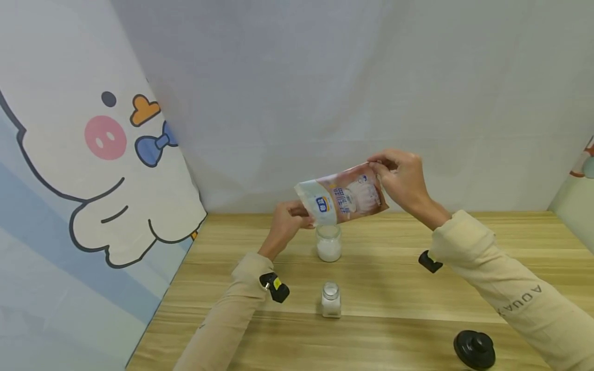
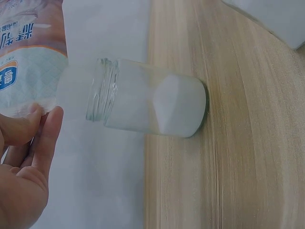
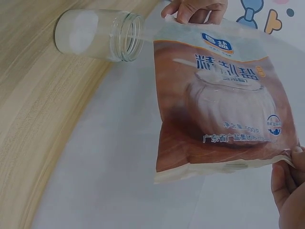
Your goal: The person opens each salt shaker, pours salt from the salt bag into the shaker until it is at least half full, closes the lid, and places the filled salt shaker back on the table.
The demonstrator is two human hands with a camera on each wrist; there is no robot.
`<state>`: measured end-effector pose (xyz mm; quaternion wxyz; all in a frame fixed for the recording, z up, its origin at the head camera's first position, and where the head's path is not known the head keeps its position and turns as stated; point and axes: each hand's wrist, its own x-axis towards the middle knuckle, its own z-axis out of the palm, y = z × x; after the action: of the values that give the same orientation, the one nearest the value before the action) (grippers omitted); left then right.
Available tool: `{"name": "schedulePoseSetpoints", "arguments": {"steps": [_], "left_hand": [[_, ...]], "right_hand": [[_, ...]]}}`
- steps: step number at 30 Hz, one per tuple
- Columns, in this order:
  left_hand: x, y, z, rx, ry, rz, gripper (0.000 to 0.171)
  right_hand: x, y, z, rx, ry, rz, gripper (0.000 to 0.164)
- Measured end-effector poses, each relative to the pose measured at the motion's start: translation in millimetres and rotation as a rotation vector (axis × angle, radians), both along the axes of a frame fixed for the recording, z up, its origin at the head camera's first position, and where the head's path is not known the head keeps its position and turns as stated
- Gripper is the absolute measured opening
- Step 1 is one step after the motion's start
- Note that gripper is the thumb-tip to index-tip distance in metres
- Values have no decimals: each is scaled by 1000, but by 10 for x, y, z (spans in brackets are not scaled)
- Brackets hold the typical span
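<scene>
A brown and pale-blue bag of salt is held tilted in the air between both hands. My left hand pinches its pale, lower end between thumb and fingers. At the raised brown end, my right hand grips a corner. Right below the bag's pale end stands an open glass jar, partly filled with white salt. Between the bag and the jar's mouth, a whitish stream of salt shows in both wrist views. The bag's opening itself is hard to make out.
A smaller glass jar with white contents and no lid stands nearer on the wooden table. A round black lid with a knob lies at the front right. Behind the table hangs a pale cloth; a cartoon-printed sheet is at left.
</scene>
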<state>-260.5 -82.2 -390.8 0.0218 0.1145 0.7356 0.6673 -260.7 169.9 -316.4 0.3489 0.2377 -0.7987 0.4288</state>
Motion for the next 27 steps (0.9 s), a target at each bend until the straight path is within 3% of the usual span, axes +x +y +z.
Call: {"name": "schedulePoseSetpoints", "arguments": {"steps": [2, 8, 27], "left_hand": [[3, -6, 12, -5, -11, -10, 29], [-127, -25, -160, 1, -6, -4, 32], [-120, -1, -178, 2, 21, 33, 31]], "right_hand": [[3, 0, 3, -1, 1, 1, 10], [8, -5, 18, -3, 7, 11, 10], [28, 7, 22, 9, 12, 9, 9]]}}
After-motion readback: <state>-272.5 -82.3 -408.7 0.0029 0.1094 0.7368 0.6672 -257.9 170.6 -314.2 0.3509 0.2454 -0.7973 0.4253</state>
